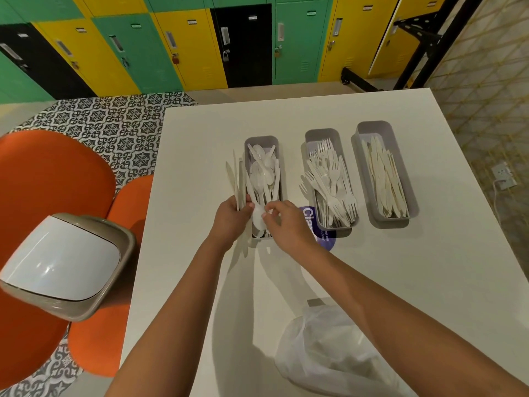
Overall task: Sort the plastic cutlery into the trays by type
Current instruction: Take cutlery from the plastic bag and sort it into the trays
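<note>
- Cutlery is already largely sorted: three grey trays stand side by side on the white surface (200, 156), and the spoon tray (274, 140) serves as the landmark here.
- Right of the spoon tray stands the fork tray (312, 136), full of white forks; further right again, the knife tray (363, 128) holds cream knives lying lengthwise.
- The left hand (230, 216) hovers at the spoon tray's near left corner, fingers curled round a fanned bundle of knives (236, 179) that points away along the tray's left wall. Likely these were picked out of the spoons and are collected in one fist so they can go to the knife tray in a single trip.
- The right hand (282, 220) is over the spoon tray's near end, thumb and forefinger narrowed to a pinch at a white spoon (257, 217); whether it truly grips the piece I cannot tell.
- Just right of the spoon tray's near end a purple sticker (326, 239) shows, half hidden by the right hand.
- Nearer the person than the spoon tray lies a crumpled plastic bag (323, 348).
- Left of the spoon tray, off the surface, stands a lidded bin (63, 267).
</note>
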